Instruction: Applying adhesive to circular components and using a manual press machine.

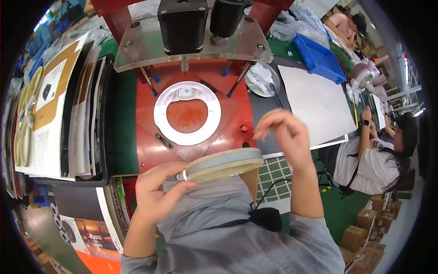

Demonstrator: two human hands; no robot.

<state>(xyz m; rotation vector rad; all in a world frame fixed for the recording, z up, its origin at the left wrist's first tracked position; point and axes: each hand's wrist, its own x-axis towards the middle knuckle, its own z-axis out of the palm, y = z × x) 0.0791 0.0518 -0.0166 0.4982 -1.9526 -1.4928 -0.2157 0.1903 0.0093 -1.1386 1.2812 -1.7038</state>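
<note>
My left hand (157,189) grips one end of a round, flat, drum-like piece (226,160) with cream rims, a grey band round its side and a white fitting by my thumb. The piece is tilted in front of my body. Beyond its other end my right hand (292,137) is raised, fingers loosely bent and apart, with nothing visible in them. A white ring-shaped part (211,114) lies on the red machine base (150,148), under a metal spindle (185,66). A shallow dish (262,92) of white, crumpled material stands beyond my right hand.
Black motor housings (182,27) sit on a clear plate (137,50) above the base. A red button (243,128) is at its right. Upright boards (50,105) fill a black bin at left. Right are a grey sheet (315,105), a blue tray (319,59) and a seated person (365,164).
</note>
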